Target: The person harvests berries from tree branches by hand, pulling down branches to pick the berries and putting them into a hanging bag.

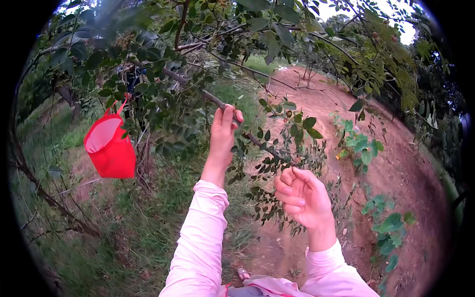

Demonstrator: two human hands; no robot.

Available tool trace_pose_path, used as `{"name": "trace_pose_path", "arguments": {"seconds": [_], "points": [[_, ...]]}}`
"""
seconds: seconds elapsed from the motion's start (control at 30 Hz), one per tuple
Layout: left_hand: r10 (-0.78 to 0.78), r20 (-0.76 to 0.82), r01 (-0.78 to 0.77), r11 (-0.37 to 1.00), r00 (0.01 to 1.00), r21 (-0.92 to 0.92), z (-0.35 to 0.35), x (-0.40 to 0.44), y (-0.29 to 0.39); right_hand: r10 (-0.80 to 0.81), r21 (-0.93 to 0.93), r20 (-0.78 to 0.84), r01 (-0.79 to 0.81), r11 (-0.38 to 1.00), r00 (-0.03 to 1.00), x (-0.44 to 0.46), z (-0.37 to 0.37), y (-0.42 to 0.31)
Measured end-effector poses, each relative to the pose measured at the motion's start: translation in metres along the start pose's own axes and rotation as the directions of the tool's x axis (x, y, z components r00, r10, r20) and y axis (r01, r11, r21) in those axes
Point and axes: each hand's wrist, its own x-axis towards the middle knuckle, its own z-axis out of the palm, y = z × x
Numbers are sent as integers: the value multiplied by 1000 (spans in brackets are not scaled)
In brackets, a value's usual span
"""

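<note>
My left hand [223, 134] is wrapped round a brown branch [215, 100] that slants down to the right through the middle of the view. Lower and to the right, my right hand [308, 197] is half turned up with its fingers curled in. Its thumb and forefinger come together by the leafy outer end of that branch. Whatever lies between those fingertips is too small to make out. Small dark green leaves [269, 195] hang from the twigs between and below my hands.
A red open-topped bag [116, 161] hangs by its handles at the left; leaves hide what holds it. More branches cross overhead. Bare reddish soil [366, 193] slopes at the right, with broad-leaved plants [391, 225] on it. Grass [163, 222] covers the left ground.
</note>
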Motion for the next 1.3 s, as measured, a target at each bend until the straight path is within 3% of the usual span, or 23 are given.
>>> {"name": "trace_pose_path", "arguments": {"seconds": [0.13,0.27,0.43,0.57,0.67,0.77,1.03,1.13,1.3], "points": [[-5,-22,5,1000,1000,-4,1,-1,1,-107,-60,3,107,992,994,7,11,1],[12,-14,-12,1000,1000,-25,3,-3,1,-215,-336,66,225,915,974,11,48,2],[5,-6,-5,1000,1000,12,-2,-3,-2,-118,13,150,118,993,982,42,68,-10],[-24,-16,25,1000,1000,20,-3,-3,-1,-68,116,154,50,992,986,60,73,-19],[-46,-9,45,998,999,-45,1,-5,0,-23,237,247,-37,971,969,65,65,-21],[-39,-28,37,997,999,-70,4,-6,0,-31,246,202,-20,969,979,62,68,-15],[-4,32,4,1000,999,-4,-2,0,0,-219,82,-10,219,972,976,31,60,8],[3,16,-2,998,1000,-66,-1,0,-1,-217,6,-21,218,976,976,17,56,19],[-21,6,21,999,1000,-24,3,-5,0,-111,112,-44,115,987,993,4,51,23]]}}
